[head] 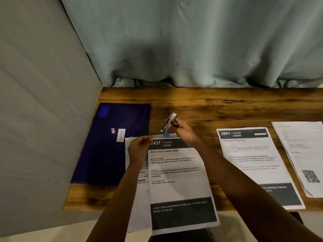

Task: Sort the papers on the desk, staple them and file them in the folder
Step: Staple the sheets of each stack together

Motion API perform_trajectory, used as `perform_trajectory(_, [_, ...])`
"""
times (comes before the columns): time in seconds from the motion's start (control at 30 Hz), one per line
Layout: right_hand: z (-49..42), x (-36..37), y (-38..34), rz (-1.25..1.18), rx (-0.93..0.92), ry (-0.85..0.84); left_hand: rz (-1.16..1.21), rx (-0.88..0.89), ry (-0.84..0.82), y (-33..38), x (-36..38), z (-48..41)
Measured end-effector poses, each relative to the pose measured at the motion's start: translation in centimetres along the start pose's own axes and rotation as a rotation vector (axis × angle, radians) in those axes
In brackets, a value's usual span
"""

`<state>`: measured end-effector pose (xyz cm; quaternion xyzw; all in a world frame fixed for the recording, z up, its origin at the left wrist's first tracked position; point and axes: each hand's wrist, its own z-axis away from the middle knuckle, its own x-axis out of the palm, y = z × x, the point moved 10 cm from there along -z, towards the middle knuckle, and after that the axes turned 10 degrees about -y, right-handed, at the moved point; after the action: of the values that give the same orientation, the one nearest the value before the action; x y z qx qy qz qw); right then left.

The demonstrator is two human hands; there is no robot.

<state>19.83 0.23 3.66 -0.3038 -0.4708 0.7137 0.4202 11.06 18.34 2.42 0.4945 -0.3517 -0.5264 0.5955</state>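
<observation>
The left hand pinches the top corner of a sheet marked 2437, with its fingers curled on the edge. Another sheet lies under it and sticks out on the left. Both sheets hang over the near edge of the wooden bench. The right hand is wrapped round a silver stapler. The stapler is tilted, and its low end with a blue bit is right at the top edge of the 2437 sheet. A dark blue folder lies flat on the left of the bench, touching the sheets. A paper marked 2641 lies to the right, with a pile of papers beside it. A pale curtain hangs behind the bench.
</observation>
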Motion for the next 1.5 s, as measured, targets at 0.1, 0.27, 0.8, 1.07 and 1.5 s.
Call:
perform_trajectory(0.1, [0.6, 0.7, 0.4, 0.044, 0.011, -0.041, 0.009, 0.01, 0.002, 0.4, 0.2, 0.2])
perform_trajectory(0.27, [1.2, 1.3, -0.3, 0.104, -0.007, -0.099, -0.005, 0.035, -0.01, 0.7, 0.4, 0.2])
perform_trajectory(0.8, [1.8, 1.5, -1.0, 0.084, 0.006, -0.064, -0.005, 0.002, 0.03, 0.7, 0.5, 0.2])
perform_trajectory(1.07, [1.9, 2.4, -0.9, 0.147, 0.017, -0.075, -0.015, 0.014, 0.022, 0.7, 0.8, 0.3])
perform_trajectory(1.5, [2.3, 3.1, -1.0, 0.116, -0.021, -0.111, -0.043, 0.055, -0.004, 1.7, 1.2, 0.5])
